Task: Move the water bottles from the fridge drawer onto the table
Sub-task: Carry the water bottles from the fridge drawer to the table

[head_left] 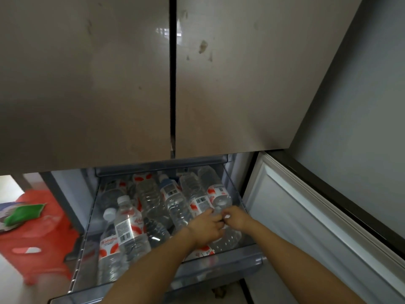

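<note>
The clear fridge drawer (210, 270) is pulled out and holds several clear water bottles with white caps and red-and-white labels, most lying down, such as one in the middle (151, 200). Two bottles (129, 229) lean upright at the drawer's front left. Both my hands are in the drawer's right front corner, close together. My left hand (206, 228) curls over a lying bottle (228, 240). My right hand (237, 218) grips the same bottle near its white cap. The table is out of view.
The closed upper fridge doors (87, 84) hang right over the drawer. An open lower door (306, 227) stands to the right. On the floor at the left is a red plastic stool (43, 238) with a green packet (24, 212) on it.
</note>
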The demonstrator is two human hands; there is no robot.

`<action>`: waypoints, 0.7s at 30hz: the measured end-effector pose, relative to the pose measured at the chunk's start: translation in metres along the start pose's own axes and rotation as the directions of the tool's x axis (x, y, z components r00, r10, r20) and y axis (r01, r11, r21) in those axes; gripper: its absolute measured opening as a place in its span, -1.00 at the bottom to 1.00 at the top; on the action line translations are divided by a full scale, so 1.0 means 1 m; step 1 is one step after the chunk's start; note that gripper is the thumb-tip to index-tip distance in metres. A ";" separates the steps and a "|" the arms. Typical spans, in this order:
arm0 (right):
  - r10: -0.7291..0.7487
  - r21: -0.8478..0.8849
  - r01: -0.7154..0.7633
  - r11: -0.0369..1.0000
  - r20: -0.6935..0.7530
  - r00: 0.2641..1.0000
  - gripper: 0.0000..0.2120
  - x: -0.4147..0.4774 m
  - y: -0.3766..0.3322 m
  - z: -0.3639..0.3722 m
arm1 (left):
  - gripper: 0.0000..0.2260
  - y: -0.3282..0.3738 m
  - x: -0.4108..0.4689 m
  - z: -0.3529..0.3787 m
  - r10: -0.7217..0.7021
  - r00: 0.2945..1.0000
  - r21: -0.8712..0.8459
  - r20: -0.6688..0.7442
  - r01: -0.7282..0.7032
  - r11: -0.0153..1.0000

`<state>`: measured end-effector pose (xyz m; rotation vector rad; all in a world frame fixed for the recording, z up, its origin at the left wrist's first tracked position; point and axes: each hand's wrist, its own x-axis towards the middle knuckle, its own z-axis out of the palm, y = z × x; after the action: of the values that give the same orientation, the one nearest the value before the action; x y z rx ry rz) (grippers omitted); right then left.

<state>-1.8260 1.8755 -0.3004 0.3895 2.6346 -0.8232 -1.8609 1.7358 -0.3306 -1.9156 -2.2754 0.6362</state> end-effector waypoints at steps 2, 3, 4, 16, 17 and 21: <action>-0.033 -0.039 0.032 0.999 -0.016 0.999 -0.77 -0.008 -0.003 -0.009 | -0.73 -0.002 -0.003 -0.002 0.015 0.997 -0.016 -0.076 -0.016 1.000; -0.056 -0.053 0.052 0.997 -0.061 0.997 -0.78 -0.010 -0.005 -0.016 | -0.75 -0.003 -0.005 -0.002 0.018 0.987 -0.023 -0.158 -0.022 0.999; -0.071 -0.051 0.065 0.997 -0.115 0.991 -0.80 -0.015 -0.006 -0.025 | -0.76 -0.005 -0.009 -0.004 0.019 0.976 -0.031 -0.216 -0.026 0.999; -0.224 -0.261 0.139 0.955 -0.331 0.917 -0.94 -0.073 -0.035 -0.096 | -0.69 -0.061 -0.070 -0.068 -0.943 0.317 -0.995 -0.104 -0.026 0.101; -0.231 -0.258 0.144 0.955 -0.352 0.907 -0.94 -0.080 -0.040 -0.106 | -0.70 -0.059 -0.071 -0.074 -0.947 0.313 -0.996 -0.073 -0.069 0.054; -0.249 -0.275 0.137 0.952 -0.429 0.868 -0.90 -0.103 -0.055 -0.125 | -0.72 -0.039 -0.063 -0.094 -0.902 0.422 -0.994 -0.096 -0.094 0.062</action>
<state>-1.7839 1.8902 -0.1354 0.2822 3.2176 -0.5031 -1.8520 1.6943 -0.2186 -0.7358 -2.3382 -1.8399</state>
